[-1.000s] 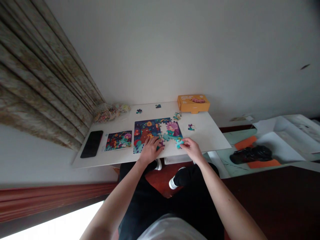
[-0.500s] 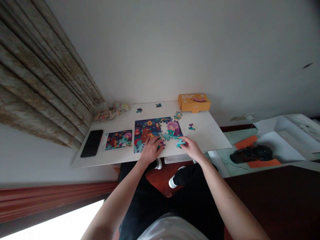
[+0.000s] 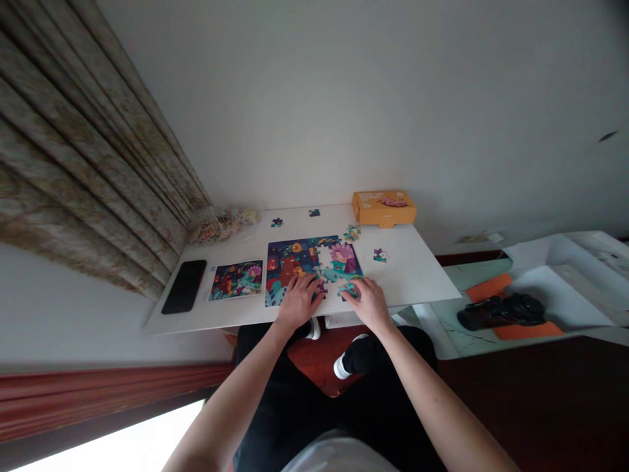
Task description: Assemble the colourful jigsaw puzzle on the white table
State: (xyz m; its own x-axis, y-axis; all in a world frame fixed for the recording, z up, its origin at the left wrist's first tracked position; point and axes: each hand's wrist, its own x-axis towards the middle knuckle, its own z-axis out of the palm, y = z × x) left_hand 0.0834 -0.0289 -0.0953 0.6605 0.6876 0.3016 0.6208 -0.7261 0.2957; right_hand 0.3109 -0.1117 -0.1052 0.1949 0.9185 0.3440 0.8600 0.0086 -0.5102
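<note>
Two bare hands work at the near edge of a partly assembled cardboard jigsaw puzzle (image 3: 304, 259), which lies at lower centre of the frame on a white rectangular table (image 3: 410, 278). The left hand (image 3: 299, 303) rests on the puzzle's near edge, its fingers (image 3: 310, 283) slightly spread just beside a small purple piece (image 3: 321, 286); any grip cannot be confirmed. The right hand (image 3: 369, 305) curves over a teal piece (image 3: 349, 291), its fingers (image 3: 358, 290) close together and touching it; whether they clamp it cannot be told. A pale unfilled gap (image 3: 324, 257) shows in the puzzle's upper middle.

Four small groups of loose pieces (image 3: 351, 233) lie apart above and right of the puzzle, seemingly spaced so each stays visible. A colourful printed picture card (image 3: 236, 280) sits just left, apparently kept in sight for comparison. Further left lies a black smartphone (image 3: 185, 286). An orange cardboard box (image 3: 384, 208) stands at the table's far edge, and a clear plastic bag of pieces (image 3: 221, 224) lies at the far left corner.
</note>
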